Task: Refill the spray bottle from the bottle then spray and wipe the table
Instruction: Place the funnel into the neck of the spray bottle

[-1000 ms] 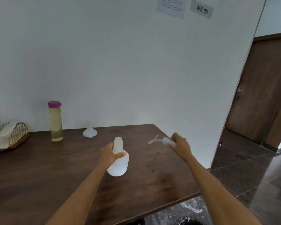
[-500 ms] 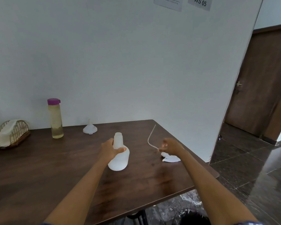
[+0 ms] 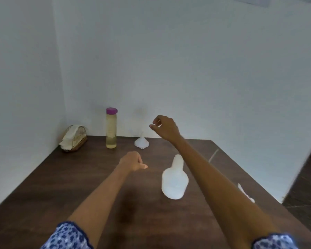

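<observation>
The white spray bottle body (image 3: pixel 175 178) stands uncapped on the dark wooden table (image 3: pixel 43 191). Its spray head with the dip tube (image 3: pixel 245 192) lies on the table at the right, partly behind my right forearm. A tall clear bottle with a purple cap (image 3: pixel 111 128) stands at the back, holding yellowish liquid. A white funnel (image 3: pixel 141 141) sits upside down to its right. My left hand (image 3: pixel 133 161) hovers left of the spray bottle, fingers loosely curled, holding nothing. My right hand (image 3: pixel 164 127) is raised above and right of the funnel, fingers loosely bent, empty.
A wicker basket (image 3: pixel 75 141) with a white cloth (image 3: pixel 70 135) in it sits at the table's back left corner against the wall. The table's right edge drops to a dark tiled floor (image 3: pixel 305 186).
My left hand let go of the spray bottle and moved left. My right hand left the spray head on the table and rose toward the funnel. The view turned left.
</observation>
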